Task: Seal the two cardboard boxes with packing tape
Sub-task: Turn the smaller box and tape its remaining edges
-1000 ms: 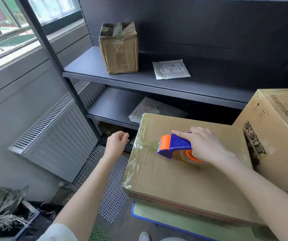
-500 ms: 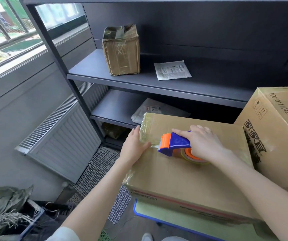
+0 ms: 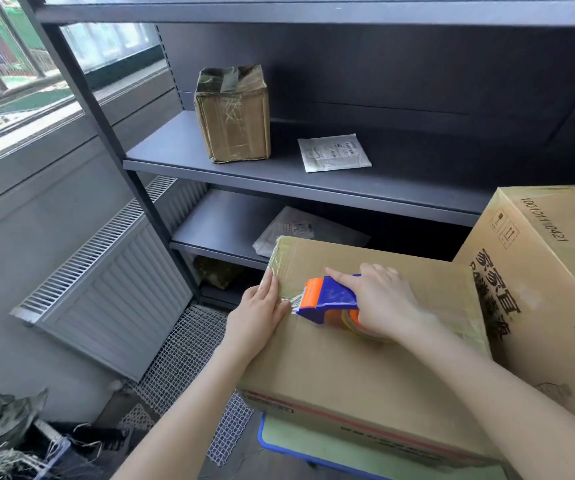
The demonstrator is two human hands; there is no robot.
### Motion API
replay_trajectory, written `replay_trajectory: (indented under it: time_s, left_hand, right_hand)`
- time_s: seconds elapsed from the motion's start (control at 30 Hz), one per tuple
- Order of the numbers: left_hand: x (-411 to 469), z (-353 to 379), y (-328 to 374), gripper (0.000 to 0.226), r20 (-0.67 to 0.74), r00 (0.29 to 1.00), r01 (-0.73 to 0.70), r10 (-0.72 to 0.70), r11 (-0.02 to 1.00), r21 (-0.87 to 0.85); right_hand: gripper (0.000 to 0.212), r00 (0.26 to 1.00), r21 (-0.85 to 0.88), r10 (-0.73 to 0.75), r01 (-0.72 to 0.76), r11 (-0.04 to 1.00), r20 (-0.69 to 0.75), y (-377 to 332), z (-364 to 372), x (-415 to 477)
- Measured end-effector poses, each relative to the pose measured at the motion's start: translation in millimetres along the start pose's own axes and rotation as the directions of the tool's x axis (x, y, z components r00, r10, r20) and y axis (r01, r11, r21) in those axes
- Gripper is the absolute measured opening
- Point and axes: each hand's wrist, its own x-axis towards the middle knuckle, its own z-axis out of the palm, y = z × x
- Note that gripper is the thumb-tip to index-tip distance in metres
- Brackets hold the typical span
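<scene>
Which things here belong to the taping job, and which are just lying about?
In the job: flat brown cardboard box; larger printed cardboard box right of it; blue-and-orange tape dispenser, gripped by the right hand; left hand pressing clear tape at the box's edge.
Lying about: small taped brown box and white flat packet on the dark metal shelf; grey mailer bag below; white radiator.

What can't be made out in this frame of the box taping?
Head view:
- Tape roll: mostly hidden under the right hand gripping the dispenser.
- Tape strip: its end lies under the left hand, flat on the box.
- Second box: cut off by the right edge, top seam unseen.
- White pouch print: too small to read.
</scene>
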Motion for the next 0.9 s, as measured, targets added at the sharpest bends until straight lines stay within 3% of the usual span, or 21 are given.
replay_trajectory:
  time_s: [0.67, 0.77, 0.9]
  left_hand:
    - [4.9, 5.5, -21.9, 0.055, -0.046, 0.999, -0.019, 0.012, 0.987, -0.157]
    - [3.3, 3.2, -19.8, 0.053, -0.047, 0.999, -0.030, 0.022, 0.983, -0.183]
    - [1.6, 0.1, -18.1, 0.053, -0.059, 0.997, -0.056, 0.045, 0.977, -0.206]
  right_hand:
    - [0.062, 0.995, 0.087, -0.099, 0.101, 0.991, -0.027, -0.3, -4.1, -11.7]
    - [0.065, 0.996, 0.089, -0.072, 0.076, 0.993, -0.051, 24.5, -8.4, -18.5]
    - [0.071, 0.999, 0.111, 0.004, -0.008, 0.994, 0.036, 74.9, -16.3, -40.0]
